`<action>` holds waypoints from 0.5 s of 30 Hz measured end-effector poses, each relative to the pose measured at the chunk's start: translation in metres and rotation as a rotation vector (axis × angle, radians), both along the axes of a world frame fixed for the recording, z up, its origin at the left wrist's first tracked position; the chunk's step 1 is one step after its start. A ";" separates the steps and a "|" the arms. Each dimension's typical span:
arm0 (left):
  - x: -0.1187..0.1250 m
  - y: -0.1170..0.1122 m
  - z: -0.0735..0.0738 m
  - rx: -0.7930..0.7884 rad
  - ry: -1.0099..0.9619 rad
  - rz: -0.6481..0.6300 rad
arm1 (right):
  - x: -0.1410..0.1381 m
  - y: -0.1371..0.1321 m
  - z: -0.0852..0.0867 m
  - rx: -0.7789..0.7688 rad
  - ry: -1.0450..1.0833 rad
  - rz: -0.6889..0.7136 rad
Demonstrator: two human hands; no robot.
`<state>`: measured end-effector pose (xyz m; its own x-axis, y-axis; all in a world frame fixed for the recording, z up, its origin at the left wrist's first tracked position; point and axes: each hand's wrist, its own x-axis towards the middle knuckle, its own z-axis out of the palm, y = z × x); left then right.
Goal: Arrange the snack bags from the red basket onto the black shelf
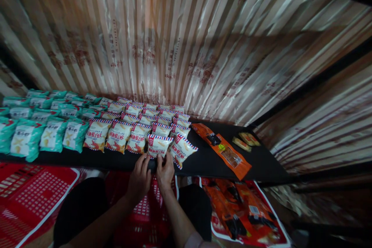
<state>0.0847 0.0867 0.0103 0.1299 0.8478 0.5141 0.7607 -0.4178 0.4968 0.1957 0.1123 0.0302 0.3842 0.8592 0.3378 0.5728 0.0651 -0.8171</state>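
Observation:
A white snack bag (pixel 158 145) with a red-and-blue striped top edge stands at the front of the black shelf. My left hand (pixel 141 178) rests at its lower left corner, fingers stretched out and slightly apart. At the bag's lower right, my right hand (pixel 165 169) has its thumb and fingers on the bottom edge. A matching snack bag (pixel 182 150) leans tilted just right of those fingers. Several more of these bags (pixel 116 135) stand in rows to the left and behind. The undersides of my fingers are hidden.
Teal snack bags (pixel 52 135) fill the shelf's left end. Orange packets (pixel 229 155) and small yellow packs (pixel 245 141) lie on the black shelf (pixel 264 159) at right. Below are red baskets (pixel 43 193), with more orange packets (pixel 241 209) at right. Printed plastic sheeting (pixel 174 46) hangs behind.

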 end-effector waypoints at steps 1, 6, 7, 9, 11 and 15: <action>-0.001 -0.003 -0.002 0.005 0.032 -0.023 | 0.000 0.000 0.000 0.000 0.010 -0.001; -0.006 -0.003 -0.006 0.019 0.112 -0.176 | -0.001 -0.001 -0.001 0.020 0.059 -0.034; -0.006 -0.002 -0.006 0.020 0.117 -0.192 | -0.001 -0.001 0.000 0.024 0.065 -0.031; -0.006 0.001 -0.005 0.016 0.124 -0.204 | -0.002 -0.001 0.001 0.023 0.073 -0.028; -0.005 0.003 -0.003 0.007 0.126 -0.202 | -0.002 -0.001 0.002 0.018 0.075 -0.034; -0.005 0.006 0.001 0.009 0.127 -0.211 | -0.003 0.001 0.003 0.015 0.072 -0.040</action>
<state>0.0798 0.0923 0.0111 0.3672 0.7906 0.4900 0.7122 -0.5778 0.3986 0.1932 0.1130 0.0330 0.4415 0.8378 0.3212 0.5152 0.0564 -0.8552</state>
